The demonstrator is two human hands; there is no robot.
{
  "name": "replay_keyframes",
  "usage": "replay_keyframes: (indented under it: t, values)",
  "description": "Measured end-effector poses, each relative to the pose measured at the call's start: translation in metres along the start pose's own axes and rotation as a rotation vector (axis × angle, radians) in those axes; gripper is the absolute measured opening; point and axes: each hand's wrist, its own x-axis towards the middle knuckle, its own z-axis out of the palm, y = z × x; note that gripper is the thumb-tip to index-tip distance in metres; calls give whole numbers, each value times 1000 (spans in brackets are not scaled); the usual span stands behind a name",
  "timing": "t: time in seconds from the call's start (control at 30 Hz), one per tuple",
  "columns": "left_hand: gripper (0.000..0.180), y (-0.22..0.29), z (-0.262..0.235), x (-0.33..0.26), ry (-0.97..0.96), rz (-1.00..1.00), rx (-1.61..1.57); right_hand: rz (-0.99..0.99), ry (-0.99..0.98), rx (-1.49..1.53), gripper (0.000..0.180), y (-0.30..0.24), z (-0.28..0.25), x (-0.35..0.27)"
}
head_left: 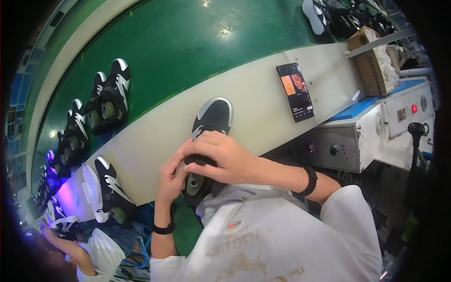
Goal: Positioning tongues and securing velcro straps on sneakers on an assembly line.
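A black sneaker (pixel 210 123) with a silver-grey toe edge points away from me at the near edge of the white bench (pixel 155 120). An olive-green shoe last (pixel 193 184) shows in its heel opening. My right hand (pixel 221 157) lies across the upper near the tongue and collar, its fingers bent over it. Against the left side of the collar is my left hand (pixel 171 176), fingers curled and meeting the right hand. Both hands are closed on the sneaker and cover its middle.
On the bench lie a phone (pixel 295 92) with a lit screen, another black sneaker (pixel 112 185) and a white sole (pixel 92 192). Sneakers (pixel 110 96) line the green surface (pixel 188 37). A carton (pixel 371 68) and control box (pixel 336 148) stand right; a co-worker (pixel 96 254) sits lower left.
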Motion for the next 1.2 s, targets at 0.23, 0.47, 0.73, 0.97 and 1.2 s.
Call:
replay_keyframes:
  t: [0.23,0.47,0.73,0.97,1.2]
  values:
    - [21,22,-24,26,115,118,577,-56,-157,-157,45,3,-19,17]
    - [26,88,36,-49,70,3,534,98,-762,-136,63,-5,-61,53]
    - [19,58,54,-52,73,171,490,131,-536,-293,57,-21,-34,43]
    - [24,75,4,-45,-55,73,56,-97,-496,-380,59,-3,-24,39]
    - [42,44,11,1,309,337,632,-111,-517,-141,50,-5,-36,39]
